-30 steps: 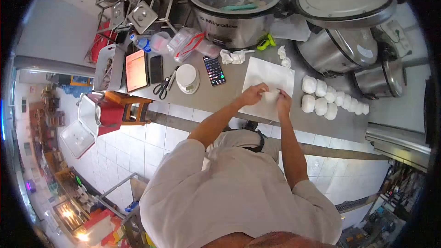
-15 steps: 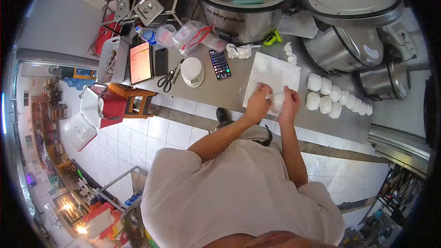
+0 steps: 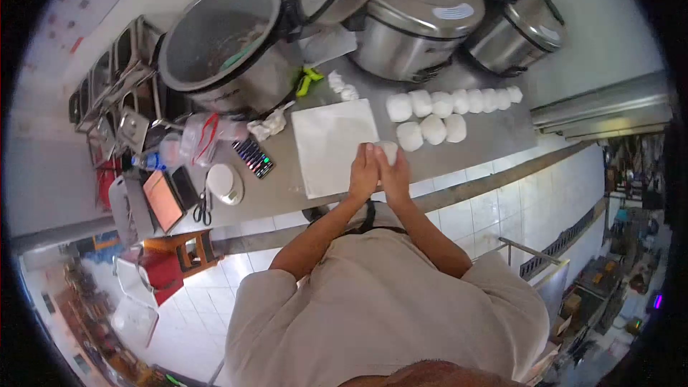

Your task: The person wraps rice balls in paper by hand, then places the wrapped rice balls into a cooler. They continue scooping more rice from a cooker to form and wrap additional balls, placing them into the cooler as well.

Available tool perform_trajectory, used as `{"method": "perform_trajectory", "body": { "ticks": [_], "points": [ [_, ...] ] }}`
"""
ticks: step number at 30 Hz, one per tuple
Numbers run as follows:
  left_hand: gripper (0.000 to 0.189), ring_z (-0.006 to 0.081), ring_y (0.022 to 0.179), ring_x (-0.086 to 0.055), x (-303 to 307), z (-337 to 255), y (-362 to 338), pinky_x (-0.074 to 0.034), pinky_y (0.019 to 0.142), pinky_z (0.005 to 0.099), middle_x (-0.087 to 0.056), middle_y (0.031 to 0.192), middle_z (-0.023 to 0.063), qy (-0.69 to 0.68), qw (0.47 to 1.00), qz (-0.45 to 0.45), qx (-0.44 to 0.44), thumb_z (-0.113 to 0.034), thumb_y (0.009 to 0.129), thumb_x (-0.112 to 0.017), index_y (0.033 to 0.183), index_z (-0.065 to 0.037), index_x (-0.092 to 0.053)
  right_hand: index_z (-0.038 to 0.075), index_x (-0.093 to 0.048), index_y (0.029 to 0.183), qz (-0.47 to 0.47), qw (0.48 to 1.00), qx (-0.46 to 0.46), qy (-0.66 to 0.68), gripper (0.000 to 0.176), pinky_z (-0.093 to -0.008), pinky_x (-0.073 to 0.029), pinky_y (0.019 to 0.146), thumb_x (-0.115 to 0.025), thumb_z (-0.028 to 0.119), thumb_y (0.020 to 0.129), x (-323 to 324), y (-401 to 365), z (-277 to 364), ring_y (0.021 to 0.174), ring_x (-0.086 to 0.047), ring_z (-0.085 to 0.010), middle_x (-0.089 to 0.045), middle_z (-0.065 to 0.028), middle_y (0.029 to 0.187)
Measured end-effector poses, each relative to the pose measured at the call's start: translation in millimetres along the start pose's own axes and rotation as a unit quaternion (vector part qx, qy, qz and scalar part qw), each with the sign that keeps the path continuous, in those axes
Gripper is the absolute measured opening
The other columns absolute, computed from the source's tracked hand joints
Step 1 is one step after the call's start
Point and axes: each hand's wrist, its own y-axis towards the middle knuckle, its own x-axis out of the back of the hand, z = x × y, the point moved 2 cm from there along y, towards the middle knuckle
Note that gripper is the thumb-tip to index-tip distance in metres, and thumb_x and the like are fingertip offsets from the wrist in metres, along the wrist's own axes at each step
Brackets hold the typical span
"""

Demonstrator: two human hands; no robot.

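A white paper-wrapped bundle is cupped between my two hands at the table's near side. My left hand presses on its left side with the fingers together. Around its right side and near side is my right hand, fingers closed on it. Just left of the bundle lies a stack of white paper sheets. To the right, similar white bundles sit in two rows on the metal table, close to my right hand. What the wrapping contains is hidden.
An open rice cooker with a green utensil inside stands at the back left. Two closed cookers are at the back right. A phone, a white scale, scissors and a tablet lie to the left.
My view has turned right, so the table things appear shifted left. My hands have carried the bundle from over the sheets to their right edge, beside the rows.
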Motion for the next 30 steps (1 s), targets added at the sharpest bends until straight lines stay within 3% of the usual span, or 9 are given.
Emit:
{"method": "perform_trajectory", "body": {
  "ticks": [3,6,11,12,15,18,19,23,30],
  "points": [
    [0.052,0.0481,0.131,-0.042,-34.2,-12.0,-1.0,-0.042,0.104,0.0546,-0.040,0.146,0.0285,0.213,0.961,0.034,-0.172,-0.037,0.102,-0.054,0.140,-0.002,-0.043,-0.004,-0.054,0.130,-0.084,0.988,-0.121,0.054,0.058,-0.0366,-0.049,0.091,-0.070,0.039,0.094,85.6,50.1,-50.1,0.102,-0.061,-0.0231,-0.064,-0.0134,0.110],
    [0.063,0.0460,0.145,-0.027,-37.5,-23.0,4.1,-0.031,0.117,0.0512,-0.030,0.155,0.0287,0.169,0.964,0.061,-0.196,-0.032,0.099,-0.061,0.150,-0.005,-0.036,-0.009,-0.055,0.127,-0.368,0.910,0.106,-0.160,0.068,-0.0424,-0.046,0.098,-0.075,0.044,0.090,200.3,137.1,-97.9,0.113,-0.058,-0.0300,-0.061,-0.0234,0.123],
    [0.063,0.0470,0.142,-0.033,33.8,25.3,-14.2,-0.034,0.115,0.0510,-0.035,0.151,0.0303,0.181,0.977,-0.037,-0.106,-0.023,0.094,-0.067,0.146,-0.001,-0.040,-0.010,-0.064,0.122,-0.243,0.928,-0.017,-0.284,0.073,-0.0463,-0.050,0.091,-0.061,0.057,0.094,297.5,224.9,-125.4,0.107,-0.065,-0.0402,-0.068,-0.0293,0.114],
    [0.062,0.0465,0.141,-0.035,53.7,32.0,-20.4,-0.035,0.115,0.0509,-0.037,0.150,0.0300,0.184,0.975,-0.082,-0.090,-0.022,0.094,-0.067,0.145,0.000,-0.041,-0.006,-0.072,0.110,-0.214,0.831,-0.043,-0.511,0.063,-0.0498,-0.052,0.083,-0.059,0.054,0.096,324.3,272.1,-172.1,0.096,-0.067,-0.0411,-0.070,-0.0298,0.104],
    [0.056,0.0442,0.134,-0.046,125.3,41.8,-40.9,-0.037,0.113,0.0491,-0.047,0.144,0.0273,0.207,0.958,-0.187,-0.069,-0.017,0.092,-0.068,0.140,0.001,-0.046,-0.003,-0.074,0.100,-0.289,0.732,0.176,-0.591,0.039,-0.0470,-0.053,0.068,-0.064,0.034,0.095,274.2,246.1,-97.9,0.080,-0.069,-0.0384,-0.069,-0.0301,0.093],
    [0.052,0.0303,0.129,-0.054,202.5,62.7,-60.1,-0.047,0.103,0.0420,-0.054,0.140,0.0175,0.171,0.937,-0.301,-0.042,-0.018,0.096,-0.066,0.142,-0.003,-0.047,-0.003,-0.070,0.107,-0.285,0.860,0.122,-0.405,0.029,-0.0442,-0.054,0.079,-0.063,0.023,0.096,202.4,225.9,-48.1,0.088,-0.068,-0.0344,-0.071,-0.0216,0.104],
    [0.050,0.0271,0.126,-0.057,230.2,59.9,-65.7,-0.049,0.100,0.0400,-0.056,0.138,0.0158,0.125,0.939,-0.319,-0.013,-0.018,0.097,-0.065,0.141,-0.003,-0.048,-0.004,-0.069,0.106,-0.270,0.892,0.238,-0.274,0.021,-0.0412,-0.054,0.084,-0.060,0.012,0.096,168.1,219.8,-54.4,0.091,-0.068,-0.0321,-0.070,-0.0196,0.106],
    [0.034,0.0244,0.111,-0.064,308.3,44.8,-75.2,-0.051,0.095,0.0375,-0.062,0.124,0.0158,0.007,0.909,-0.412,-0.062,-0.013,0.099,-0.059,0.131,-0.002,-0.056,0.000,-0.069,0.106,0.195,0.971,0.120,-0.068,0.013,-0.0285,-0.051,0.071,-0.065,0.004,0.094,-69.2,114.2,73.1,0.076,-0.064,-0.0143,-0.066,-0.0022,0.085],
    [0.022,0.0219,0.100,-0.069,407.6,42.7,-64.8,-0.052,0.089,0.0352,-0.072,0.104,0.0145,0.016,0.935,-0.352,-0.039,-0.013,0.100,-0.057,0.114,0.001,-0.066,0.002,-0.071,0.105,0.601,0.717,0.187,-0.300,0.016,-0.0314,-0.052,0.068,-0.068,0.012,0.092,-282.0,37.9,234.1,0.075,-0.066,-0.0150,-0.073,-0.0095,0.092]
  ]
}}
